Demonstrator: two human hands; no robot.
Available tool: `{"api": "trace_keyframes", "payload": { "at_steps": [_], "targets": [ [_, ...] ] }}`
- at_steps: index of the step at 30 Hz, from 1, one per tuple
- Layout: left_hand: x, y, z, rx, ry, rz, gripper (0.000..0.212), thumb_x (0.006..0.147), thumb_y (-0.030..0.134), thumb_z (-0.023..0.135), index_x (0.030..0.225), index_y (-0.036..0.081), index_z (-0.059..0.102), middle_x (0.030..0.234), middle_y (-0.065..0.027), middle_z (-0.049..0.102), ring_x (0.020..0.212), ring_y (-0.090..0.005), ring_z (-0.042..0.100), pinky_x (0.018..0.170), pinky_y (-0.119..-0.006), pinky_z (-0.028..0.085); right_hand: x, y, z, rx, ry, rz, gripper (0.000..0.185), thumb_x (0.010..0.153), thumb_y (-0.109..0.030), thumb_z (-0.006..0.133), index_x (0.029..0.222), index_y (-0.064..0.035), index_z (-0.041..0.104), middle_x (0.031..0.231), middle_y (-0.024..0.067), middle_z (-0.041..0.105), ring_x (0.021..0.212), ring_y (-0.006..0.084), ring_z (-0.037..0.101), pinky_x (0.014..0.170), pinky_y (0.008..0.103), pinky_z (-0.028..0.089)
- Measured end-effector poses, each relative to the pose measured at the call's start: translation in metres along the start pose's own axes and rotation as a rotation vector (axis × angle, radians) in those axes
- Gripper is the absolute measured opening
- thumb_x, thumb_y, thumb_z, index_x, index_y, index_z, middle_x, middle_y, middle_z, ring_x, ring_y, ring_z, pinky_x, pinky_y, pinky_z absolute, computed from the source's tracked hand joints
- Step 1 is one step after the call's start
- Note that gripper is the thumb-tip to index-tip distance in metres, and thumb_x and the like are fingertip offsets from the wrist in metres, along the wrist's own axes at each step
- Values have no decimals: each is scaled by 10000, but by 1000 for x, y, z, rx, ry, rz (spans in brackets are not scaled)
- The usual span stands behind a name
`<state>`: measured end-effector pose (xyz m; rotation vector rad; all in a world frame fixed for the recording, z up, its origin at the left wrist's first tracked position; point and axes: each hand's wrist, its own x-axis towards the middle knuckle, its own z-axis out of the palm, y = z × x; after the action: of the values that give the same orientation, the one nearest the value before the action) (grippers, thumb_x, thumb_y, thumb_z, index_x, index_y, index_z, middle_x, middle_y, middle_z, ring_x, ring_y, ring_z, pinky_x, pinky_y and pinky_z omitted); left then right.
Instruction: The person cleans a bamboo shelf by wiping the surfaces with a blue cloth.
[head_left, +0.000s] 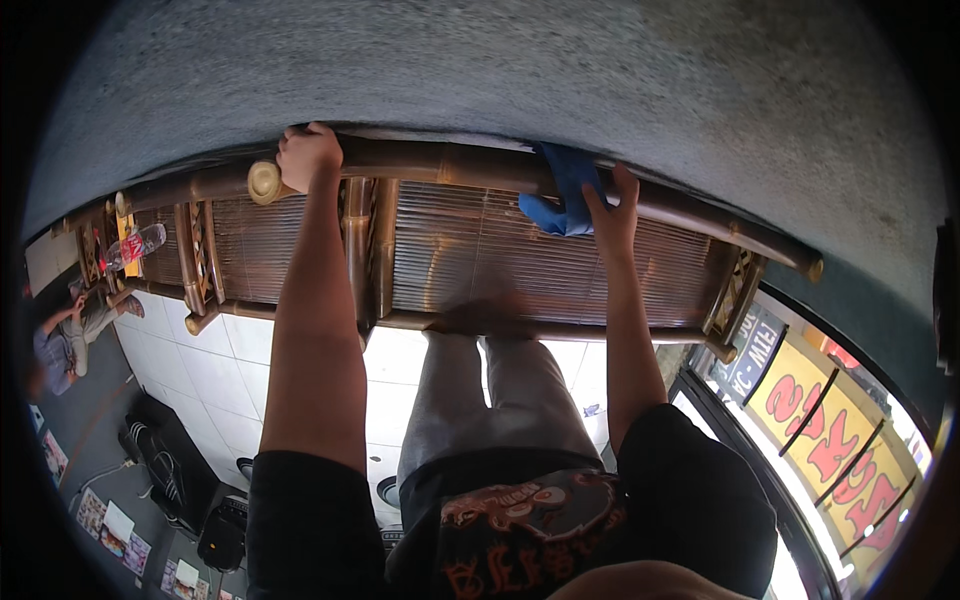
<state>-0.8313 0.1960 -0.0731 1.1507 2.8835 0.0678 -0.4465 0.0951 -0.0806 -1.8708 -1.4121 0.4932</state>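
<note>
A dark bamboo bench with a slatted back (465, 247) stretches before me along a grey wall. My left hand (309, 157) is closed over its thick top rail (442, 163), beside the rail's pale cut end. Further right along the same rail, a blue cloth (566, 187) hangs over it and down the slatted side. My right hand (615, 206) straddles the rail at the cloth's right edge, thumb against the cloth; some of its fingertips are hidden behind the rail. A blurred dark shape shows low on the bench, above my legs.
The rough grey wall (480, 67) touches or nearly touches the rail. A plastic bottle (135, 247) lies on more bamboo furniture at left, near a seated person (64, 337). Black equipment with cables (169, 457) stands over the white tiled floor (232, 360). A glazed opening with a yellow sign (825, 435) is at right.
</note>
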Motion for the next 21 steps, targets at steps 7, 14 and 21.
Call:
{"api": "trace_keyframes", "payload": {
  "at_steps": [7, 14, 21],
  "targets": [
    [1, 1, 0, -7, 4, 2, 412, 877, 329, 386, 1074, 29, 587, 1126, -155, 588, 1004, -320, 574, 778, -454, 523, -27, 12, -22, 99, -7, 332, 390, 786, -161, 701, 1122, -45, 540, 1078, 133, 614, 687, 125, 638, 631, 275, 489],
    [2, -3, -1, -23, 28, -5, 402, 861, 332, 408, 1034, 28, 606, 1085, -165, 607, 972, -330, 590, 765, -465, 520, -22, 2, -49, -110, -42, 159, 197, 798, -141, 665, 970, -51, 633, 925, 97, 660, 741, 196, 655, 667, 308, 504],
    [5, -4, 4, -20, 48, -2, 404, 830, 331, 415, 1014, 29, 611, 1065, -173, 616, 941, -343, 603, 765, -478, 509, 5, -34, -18, -157, -92, 105, 323, 778, -253, 682, 1048, -88, 617, 1096, 136, 572, 964, 307, 552, 838, 410, 460]
  ]
}}
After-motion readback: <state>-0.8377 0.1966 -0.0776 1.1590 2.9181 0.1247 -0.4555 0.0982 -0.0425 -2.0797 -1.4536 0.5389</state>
